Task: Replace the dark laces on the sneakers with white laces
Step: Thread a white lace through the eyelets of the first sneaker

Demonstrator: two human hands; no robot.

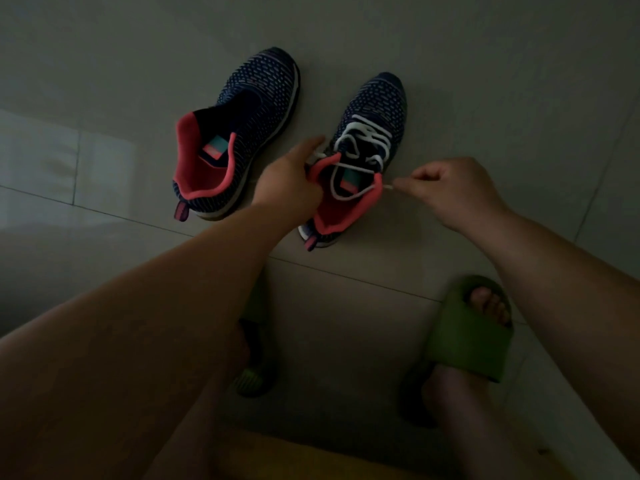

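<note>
Left hand [289, 181] grips the navy knit sneaker's [360, 147] coral collar, right hand [446, 188] pinches the white lace [360, 136] tip; top eyelets apparently done, snugging next.

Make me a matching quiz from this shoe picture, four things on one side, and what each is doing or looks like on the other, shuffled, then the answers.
Column one:
1. left sneaker
2. right sneaker
3. right hand
4. slipper

Column two:
A. pinches the end of the white lace
B. green, worn on a foot
C. has no lace in it
D. loosely threaded with a white lace, collar held by the left hand

Pairs: 1-C, 2-D, 3-A, 4-B
</note>
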